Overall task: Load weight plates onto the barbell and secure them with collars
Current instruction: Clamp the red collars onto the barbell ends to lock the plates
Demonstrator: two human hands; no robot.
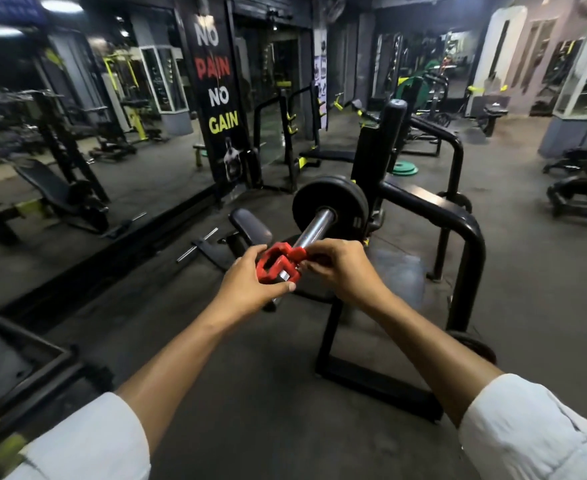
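Fitting the red collar (278, 268) on the barbell sleeve (314, 228)
Plate (330, 202) loaded; both hands, left hand (247, 289) and right hand (340, 271), pinch it, unlocked yet.

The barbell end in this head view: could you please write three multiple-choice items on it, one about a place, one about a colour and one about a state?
1. Where is the collar?
A. at the outer end of the barbell sleeve
B. pressed against the plate
C. lying on the floor

2. What colour is the collar?
A. yellow
B. red
C. blue

3. How does the black plate stand?
A. leaning on the bench
B. flat on the floor
C. loaded on the sleeve

Answers:
1 A: the left hand and right hand hold it at the sleeve's tip, with bare chrome between it and the plate.
2 B: its plastic body is plainly red.
3 C: the sleeve runs through the plate's centre hole.
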